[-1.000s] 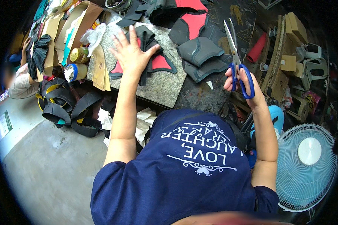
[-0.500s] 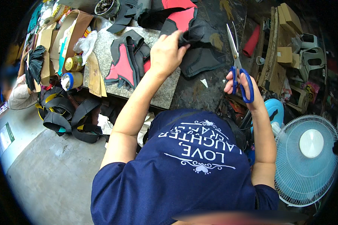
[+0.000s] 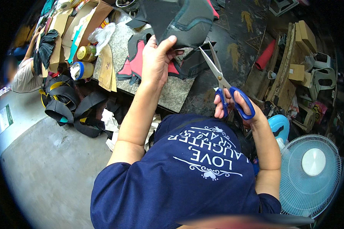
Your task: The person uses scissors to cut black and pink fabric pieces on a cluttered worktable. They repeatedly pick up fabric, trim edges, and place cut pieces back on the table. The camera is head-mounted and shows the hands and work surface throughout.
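My left hand (image 3: 156, 63) is closed on a black fabric piece (image 3: 191, 24) with a curved, stitched edge, thumb on top and held up over the worktable. In my right hand (image 3: 246, 108) is a pair of scissors (image 3: 220, 78) with blue handles, its blades parted. Their tips point up and left, close to the lower right edge of the black piece; whether they touch it I cannot tell. Beneath my left hand lies a red and black cut piece (image 3: 137, 63), partly covered by the hand.
Left of the table surface (image 3: 172, 95) stand a blue-lidded jar (image 3: 81, 70), a yellow-lidded jar (image 3: 86, 53) and cardboard. Black straps (image 3: 61, 103) are heaped below. At right are a red roll (image 3: 265, 55), a wooden ledge and a fan (image 3: 313, 168). Another person (image 3: 25, 76) sits far left.
My left hand has turned over and raised the black piece toward me. My right hand has brought the scissors left and down, nearer to that piece.
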Demonstrator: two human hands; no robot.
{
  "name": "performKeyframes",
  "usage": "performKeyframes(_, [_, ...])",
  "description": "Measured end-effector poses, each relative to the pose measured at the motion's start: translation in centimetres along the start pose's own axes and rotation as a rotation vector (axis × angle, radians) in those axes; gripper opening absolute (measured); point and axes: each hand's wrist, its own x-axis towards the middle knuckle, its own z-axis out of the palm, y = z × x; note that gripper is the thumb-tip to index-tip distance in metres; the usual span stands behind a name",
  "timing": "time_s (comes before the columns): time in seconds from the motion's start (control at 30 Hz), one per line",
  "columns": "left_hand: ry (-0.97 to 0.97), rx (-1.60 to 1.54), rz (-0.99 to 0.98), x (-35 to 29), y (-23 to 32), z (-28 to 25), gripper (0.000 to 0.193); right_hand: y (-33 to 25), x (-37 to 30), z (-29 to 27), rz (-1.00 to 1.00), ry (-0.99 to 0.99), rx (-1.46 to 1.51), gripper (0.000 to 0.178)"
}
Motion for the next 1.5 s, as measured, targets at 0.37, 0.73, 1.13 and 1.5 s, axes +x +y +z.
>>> performKeyframes(0.37, [0.150, 0.043, -0.066, -3.1, -2.4, 0.1, 0.025, -0.5, 2.0, 0.7, -0.031, -0.062, 0.221, 0.087])
performKeyframes(0.73, [0.170, -0.117, 0.008, -4.0, -3.7, 0.1, 0.021, -0.2, 3.0, 3.3, -0.009, 0.212, 0.300, 0.063])
performKeyframes(1.13, [0.112, -0.201, -0.051, -3.5, -2.3, -1.9, 0.015, -1.4, 4.6, 1.2, 0.000, -0.038, 0.259, 0.078])
performKeyframes(1.5, [0.119, -0.120, -0.007, -4.6, -3.0, -0.5, 0.007, -2.4, 5.7, 1.5, -0.057, 0.322, -0.032, 0.044])
